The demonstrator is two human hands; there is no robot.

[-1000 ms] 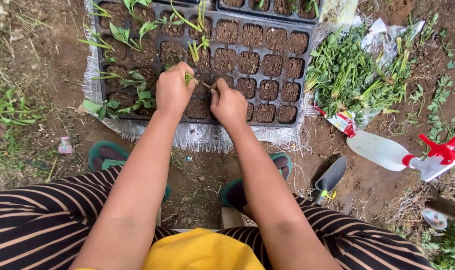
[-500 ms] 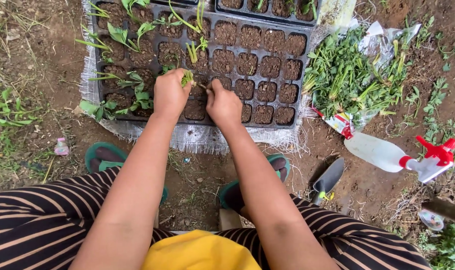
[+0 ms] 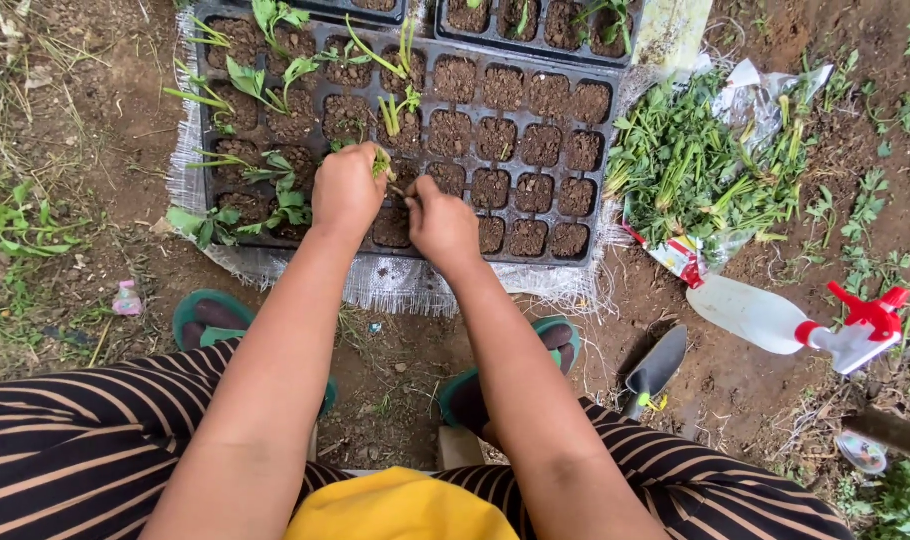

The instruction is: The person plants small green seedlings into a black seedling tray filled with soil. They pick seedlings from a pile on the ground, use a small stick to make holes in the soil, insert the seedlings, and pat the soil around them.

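Observation:
A black seedling tray [image 3: 603,150] with soil-filled cells lies on the ground in front of me. Green seedlings stand in its left cells. My left hand [image 3: 347,190] is closed around a small green seedling [image 3: 382,162] over a cell in the tray's near rows. My right hand [image 3: 443,222] sits just beside it, fingertips pressed into the soil of the same cell by the seedling's base. Both hands touch each other at the fingers.
A heap of loose green seedlings [image 3: 695,170] lies on plastic right of the tray. A white spray bottle [image 3: 775,318] with a red trigger and a small dark trowel [image 3: 657,368] lie nearer right. White woven cloth [image 3: 395,285] sits under the tray. Green sandals [image 3: 207,322] are on my feet.
Both hands have stayed at the same cell; the view has shifted slightly and my right fingers have pressed closer to the seedling.

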